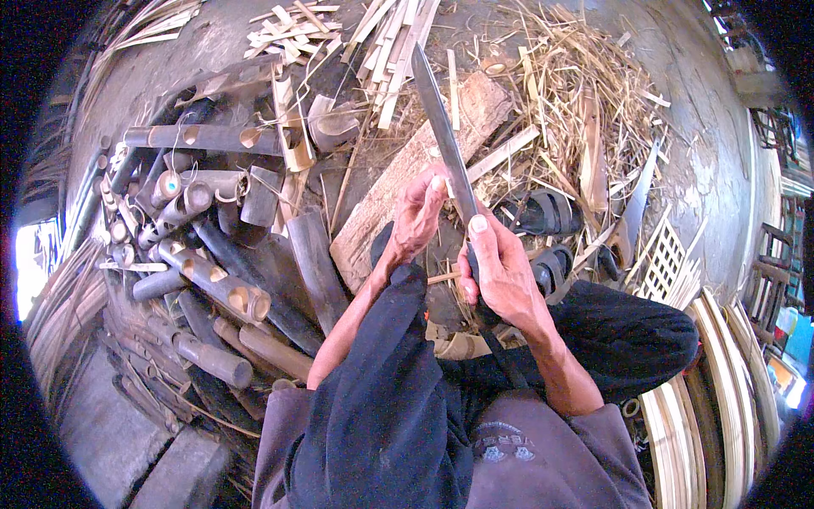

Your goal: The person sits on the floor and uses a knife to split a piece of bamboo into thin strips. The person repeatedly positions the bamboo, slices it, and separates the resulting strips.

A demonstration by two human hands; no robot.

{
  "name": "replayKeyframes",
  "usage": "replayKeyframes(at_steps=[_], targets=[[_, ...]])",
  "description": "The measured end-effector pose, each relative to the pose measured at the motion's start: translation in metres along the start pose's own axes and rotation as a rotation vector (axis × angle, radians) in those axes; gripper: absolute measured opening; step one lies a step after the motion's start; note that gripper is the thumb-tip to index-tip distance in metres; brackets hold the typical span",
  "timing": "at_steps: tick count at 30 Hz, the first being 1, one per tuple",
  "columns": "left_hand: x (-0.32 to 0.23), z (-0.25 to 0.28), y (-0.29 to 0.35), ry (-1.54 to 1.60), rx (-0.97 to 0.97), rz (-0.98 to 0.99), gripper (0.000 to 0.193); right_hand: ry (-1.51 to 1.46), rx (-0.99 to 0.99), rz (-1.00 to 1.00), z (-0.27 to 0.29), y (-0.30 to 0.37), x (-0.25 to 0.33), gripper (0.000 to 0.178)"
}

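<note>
My right hand [507,270] is closed around a long knife [443,119], its thumb lying along the top. The blade points up and away from me, and the dark handle runs back beneath my right forearm. Beside the blade, my left hand [418,216] is pinched, thumb against fingers. A small pale bit shows at its fingertips, too small to name. Under the blade lies a thick, rough wooden plank [373,225], slanting from near my left knee toward the far right.
Cut bamboo tubes [222,284] are heaped on the left. Pale split strips [394,55] and a pile of shavings [551,76] lie ahead. To the right are black sandals [543,212], a handsaw [636,204], a lattice piece [666,263] and bundled long slats [729,382].
</note>
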State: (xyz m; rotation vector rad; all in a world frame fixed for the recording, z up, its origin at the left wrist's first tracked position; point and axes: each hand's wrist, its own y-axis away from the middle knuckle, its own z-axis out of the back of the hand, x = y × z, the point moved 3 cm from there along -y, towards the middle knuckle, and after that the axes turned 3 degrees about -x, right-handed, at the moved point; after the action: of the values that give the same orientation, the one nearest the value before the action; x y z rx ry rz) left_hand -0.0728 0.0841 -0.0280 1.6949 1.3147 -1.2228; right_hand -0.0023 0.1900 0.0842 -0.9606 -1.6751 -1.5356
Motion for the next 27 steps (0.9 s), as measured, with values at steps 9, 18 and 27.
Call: replayKeyframes(at_steps=[9,18,27], targets=[[0.023,0.005,-0.002,-0.015,-0.068,-0.016,0.028,0.078,-0.075,0.031,0.002,-0.016,-0.018,0.05],[0.018,0.003,0.003,-0.124,-0.067,0.04,0.024,0.157,-0.119,0.001,0.004,-0.011,-0.024,0.046],[0.034,0.006,-0.002,-0.043,-0.13,0.136,0.028,0.165,-0.076,0.121,0.009,-0.027,-0.026,0.048]])
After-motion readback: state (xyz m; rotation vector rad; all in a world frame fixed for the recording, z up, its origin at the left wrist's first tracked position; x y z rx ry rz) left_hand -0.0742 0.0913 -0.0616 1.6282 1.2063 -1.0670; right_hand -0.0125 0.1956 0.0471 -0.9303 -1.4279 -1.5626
